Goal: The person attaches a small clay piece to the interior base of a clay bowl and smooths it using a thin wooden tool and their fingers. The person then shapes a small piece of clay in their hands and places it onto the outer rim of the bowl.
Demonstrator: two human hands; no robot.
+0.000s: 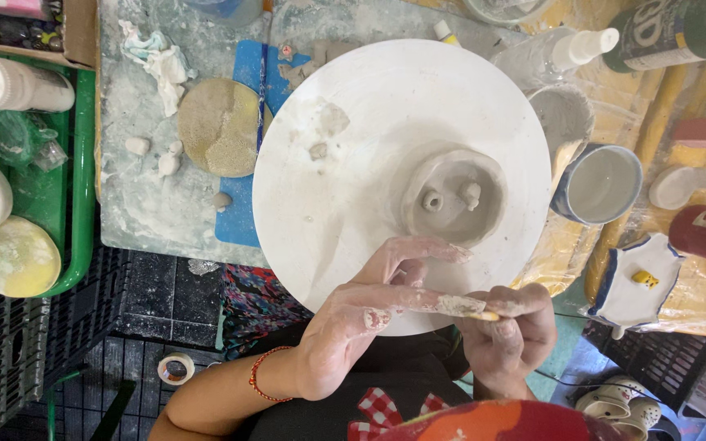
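A round white turntable [345, 204] carries a small grey clay dish [453, 196] with two little clay figures inside it. My left hand [361, 314], smeared with wet clay, hovers at the wheel's near edge with fingers stretched out, index finger touching a thin yellowish wooden tool [484, 314]. My right hand [508, 335] pinches that tool near its tip, just below the wheel's rim. A red thread bracelet [260, 374] circles my left wrist.
A clay-smeared board [136, 175] with a round yellow sponge [221, 126], clay lumps and a crumpled tissue lies left. A green tray [82, 163] holds bottles and lids. Right: a blue-rimmed cup of slip [600, 186], spray bottle [561, 53], small ceramic dish [635, 282].
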